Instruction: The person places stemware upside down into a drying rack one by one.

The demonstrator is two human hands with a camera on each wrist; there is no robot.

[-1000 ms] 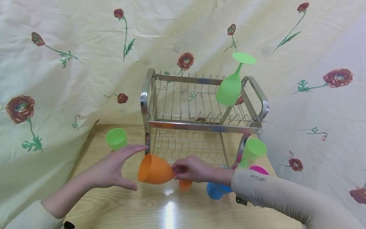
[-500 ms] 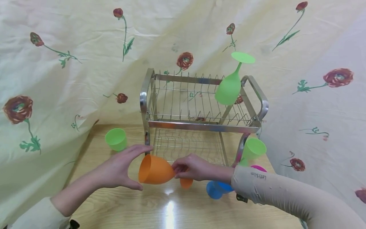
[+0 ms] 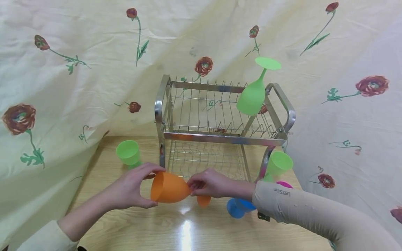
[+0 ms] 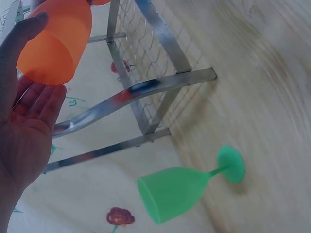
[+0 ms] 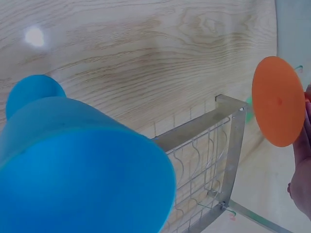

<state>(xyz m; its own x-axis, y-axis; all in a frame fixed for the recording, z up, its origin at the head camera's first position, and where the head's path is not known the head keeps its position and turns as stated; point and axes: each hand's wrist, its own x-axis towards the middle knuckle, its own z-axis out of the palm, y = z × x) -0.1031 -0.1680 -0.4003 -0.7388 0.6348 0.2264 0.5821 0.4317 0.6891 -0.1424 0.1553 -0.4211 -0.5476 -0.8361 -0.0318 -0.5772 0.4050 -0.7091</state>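
An orange plastic goblet [image 3: 171, 188] is held on its side above the table, its mouth facing left. My right hand [image 3: 214, 184] pinches its stem; the round orange base [image 5: 278, 102] shows in the right wrist view, with part of the hand behind it. At the goblet's mouth, my left hand [image 3: 130, 190] holds the rim between the thumb on the near side and the fingers on the far side. The left wrist view shows that thumb against the orange bowl [image 4: 56, 51], with the other fingers under the rim.
A two-tier metal dish rack [image 3: 224, 138] stands behind the hands, a green goblet [image 3: 251, 99] upside down on its upper tier. Another green goblet [image 3: 128, 153] stands left; a third green goblet [image 3: 279, 163], a pink item [image 3: 285, 184] and a blue goblet [image 3: 235, 209] are right.
My left hand has moved right to the orange goblet's mouth, and its thumb and fingers have come to the rim. The right hand keeps its pinch on the stem, nearly still.
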